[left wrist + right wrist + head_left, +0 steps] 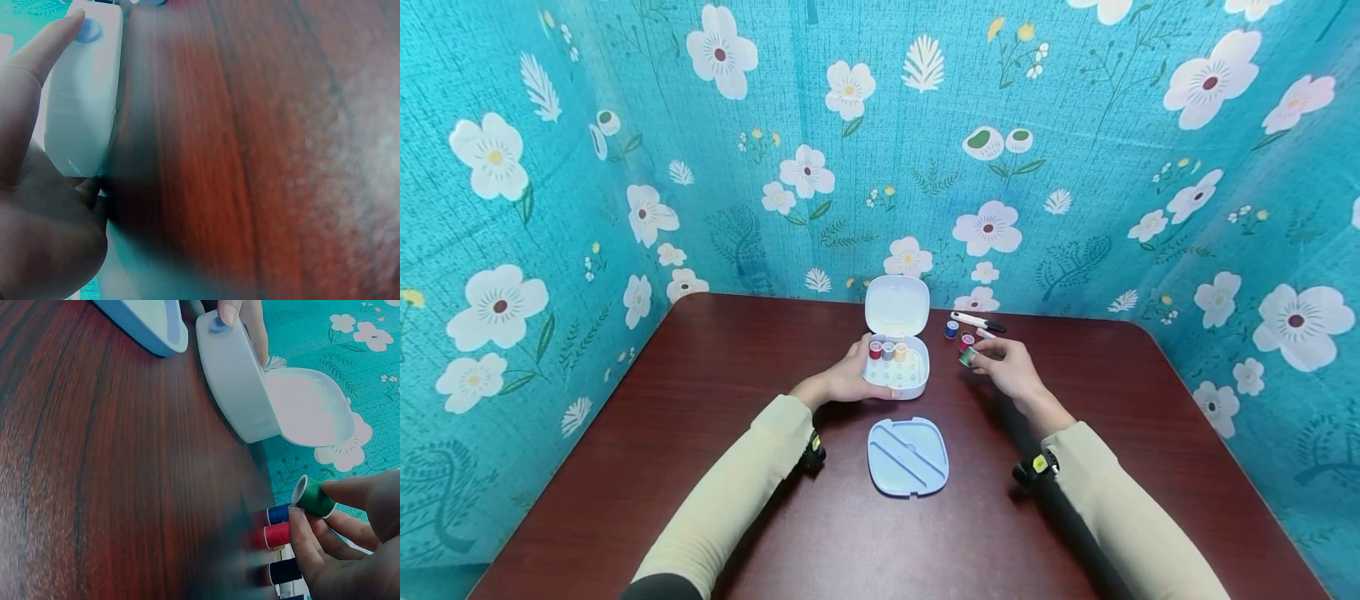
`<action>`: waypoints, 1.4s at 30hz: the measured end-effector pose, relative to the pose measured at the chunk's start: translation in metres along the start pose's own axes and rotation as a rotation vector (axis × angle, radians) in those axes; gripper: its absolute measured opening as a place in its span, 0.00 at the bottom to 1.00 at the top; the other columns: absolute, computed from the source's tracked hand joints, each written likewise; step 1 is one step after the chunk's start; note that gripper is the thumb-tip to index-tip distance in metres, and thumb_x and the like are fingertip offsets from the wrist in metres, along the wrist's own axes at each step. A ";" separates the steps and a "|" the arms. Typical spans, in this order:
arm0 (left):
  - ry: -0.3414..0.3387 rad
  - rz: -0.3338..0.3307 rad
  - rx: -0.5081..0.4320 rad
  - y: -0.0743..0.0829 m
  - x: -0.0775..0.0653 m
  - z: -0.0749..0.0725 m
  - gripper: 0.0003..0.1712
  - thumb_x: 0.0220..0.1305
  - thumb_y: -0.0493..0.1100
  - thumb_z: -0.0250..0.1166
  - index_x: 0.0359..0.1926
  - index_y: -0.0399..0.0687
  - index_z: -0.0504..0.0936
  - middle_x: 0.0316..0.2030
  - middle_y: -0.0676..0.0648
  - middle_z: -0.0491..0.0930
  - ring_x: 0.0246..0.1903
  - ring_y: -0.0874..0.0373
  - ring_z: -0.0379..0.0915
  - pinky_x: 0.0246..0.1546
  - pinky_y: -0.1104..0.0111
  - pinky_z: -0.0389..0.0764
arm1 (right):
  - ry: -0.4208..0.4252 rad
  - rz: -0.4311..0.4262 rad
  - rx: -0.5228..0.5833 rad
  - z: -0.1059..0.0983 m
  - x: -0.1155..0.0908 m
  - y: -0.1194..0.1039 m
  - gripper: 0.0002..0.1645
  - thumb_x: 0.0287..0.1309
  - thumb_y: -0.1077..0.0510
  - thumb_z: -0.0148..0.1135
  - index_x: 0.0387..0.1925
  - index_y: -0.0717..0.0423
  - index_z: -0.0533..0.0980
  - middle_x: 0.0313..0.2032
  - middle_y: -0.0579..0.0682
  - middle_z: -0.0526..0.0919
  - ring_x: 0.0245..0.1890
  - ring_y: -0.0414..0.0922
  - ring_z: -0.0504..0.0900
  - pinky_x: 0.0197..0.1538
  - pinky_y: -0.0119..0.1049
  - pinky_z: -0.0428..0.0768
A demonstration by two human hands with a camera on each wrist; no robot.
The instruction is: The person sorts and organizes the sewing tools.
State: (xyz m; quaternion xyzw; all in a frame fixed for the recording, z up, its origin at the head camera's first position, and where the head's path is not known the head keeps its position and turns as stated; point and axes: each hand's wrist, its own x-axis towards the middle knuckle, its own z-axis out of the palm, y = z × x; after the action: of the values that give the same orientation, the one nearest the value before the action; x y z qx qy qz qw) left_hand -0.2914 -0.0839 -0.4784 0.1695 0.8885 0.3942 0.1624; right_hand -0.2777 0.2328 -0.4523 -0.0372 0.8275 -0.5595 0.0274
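A white plastic box (914, 385) stands on the table with its lid (898, 305) raised at the back. Inside, a red thread spool (876, 350), a grey spool (888, 351) and a pale orange spool (901, 352) sit in a row along the far side, with small pegs in front. My left hand (844, 380) grips the box's left side, its thumb at the front by a round bluish button (217, 325). To the right of the box, my right hand (1011, 368) pinches a green thread spool (317, 499) between thumb and fingers, tilted and raised off the table.
Near my right hand are a blue spool (952, 330), a pinkish-red spool (967, 341) and a black spool (284, 572). Behind them lies a slim white-and-black tool (977, 322). A light blue divided tray (908, 458) lies before the box. Floral cloth (850, 167) hangs behind the table.
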 end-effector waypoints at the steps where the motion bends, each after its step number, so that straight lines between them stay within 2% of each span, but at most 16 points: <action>1: 0.000 0.002 -0.003 0.001 -0.002 0.000 0.78 0.49 0.63 0.79 0.81 0.45 0.33 0.75 0.39 0.48 0.71 0.48 0.53 0.71 0.54 0.61 | -0.001 -0.002 0.002 0.001 0.000 0.000 0.17 0.70 0.65 0.61 0.55 0.74 0.76 0.50 0.70 0.80 0.44 0.60 0.87 0.52 0.46 0.83; 6: -0.005 -0.003 -0.020 0.005 -0.007 -0.002 0.79 0.50 0.64 0.79 0.81 0.40 0.32 0.78 0.37 0.44 0.74 0.45 0.49 0.74 0.52 0.56 | 0.006 -0.017 0.022 0.006 0.002 -0.002 0.19 0.69 0.66 0.62 0.56 0.76 0.76 0.52 0.71 0.80 0.44 0.57 0.87 0.53 0.49 0.82; 10: -0.009 -0.006 -0.026 0.005 -0.007 -0.002 0.79 0.50 0.64 0.79 0.81 0.40 0.31 0.78 0.37 0.42 0.75 0.45 0.48 0.74 0.52 0.55 | 0.006 -0.022 0.050 0.010 0.002 -0.004 0.20 0.68 0.66 0.62 0.56 0.77 0.76 0.60 0.72 0.75 0.40 0.46 0.87 0.53 0.48 0.82; 13: -0.009 -0.010 -0.026 0.005 -0.007 -0.002 0.79 0.49 0.64 0.79 0.81 0.41 0.31 0.78 0.38 0.43 0.74 0.45 0.49 0.74 0.52 0.56 | 0.000 -0.028 0.049 0.012 0.003 -0.005 0.20 0.68 0.66 0.63 0.56 0.76 0.76 0.62 0.71 0.74 0.40 0.40 0.85 0.54 0.46 0.82; 19: -0.008 -0.015 -0.014 0.006 -0.007 -0.002 0.79 0.50 0.65 0.78 0.81 0.42 0.31 0.78 0.38 0.42 0.74 0.46 0.49 0.74 0.52 0.57 | 0.004 -0.030 0.013 0.017 0.006 -0.007 0.18 0.67 0.64 0.64 0.54 0.73 0.78 0.53 0.68 0.79 0.41 0.45 0.84 0.54 0.48 0.82; 23: -0.008 -0.005 -0.014 0.007 -0.008 -0.002 0.79 0.50 0.64 0.79 0.81 0.40 0.31 0.78 0.37 0.42 0.74 0.45 0.49 0.74 0.52 0.56 | 0.004 -0.017 -0.008 0.020 0.006 -0.008 0.17 0.67 0.63 0.64 0.53 0.70 0.79 0.54 0.66 0.80 0.44 0.46 0.84 0.56 0.50 0.81; 27: -0.004 0.000 -0.018 0.007 -0.007 -0.002 0.79 0.50 0.62 0.79 0.81 0.39 0.31 0.78 0.36 0.43 0.74 0.45 0.49 0.74 0.53 0.57 | -0.008 -0.010 0.004 0.023 0.006 -0.008 0.17 0.68 0.63 0.64 0.54 0.70 0.79 0.52 0.66 0.81 0.42 0.46 0.85 0.57 0.52 0.81; 34: -0.007 -0.009 -0.016 0.006 -0.007 -0.001 0.78 0.50 0.63 0.79 0.81 0.40 0.31 0.78 0.37 0.43 0.74 0.45 0.49 0.74 0.52 0.56 | -0.014 -0.027 0.002 0.028 0.008 -0.008 0.16 0.68 0.63 0.65 0.53 0.69 0.79 0.48 0.63 0.82 0.42 0.47 0.84 0.56 0.52 0.81; 42: -0.006 0.001 -0.015 0.006 -0.007 -0.001 0.78 0.51 0.62 0.78 0.81 0.40 0.31 0.77 0.36 0.43 0.74 0.45 0.49 0.74 0.53 0.57 | -0.036 -0.020 -0.003 0.033 0.009 -0.011 0.16 0.68 0.62 0.65 0.52 0.68 0.80 0.48 0.63 0.82 0.43 0.49 0.84 0.56 0.51 0.81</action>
State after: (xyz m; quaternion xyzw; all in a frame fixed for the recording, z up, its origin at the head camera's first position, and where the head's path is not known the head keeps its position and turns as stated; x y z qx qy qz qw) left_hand -0.2852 -0.0839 -0.4721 0.1697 0.8850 0.4004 0.1662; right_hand -0.2830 0.1979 -0.4547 -0.0554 0.8274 -0.5576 0.0368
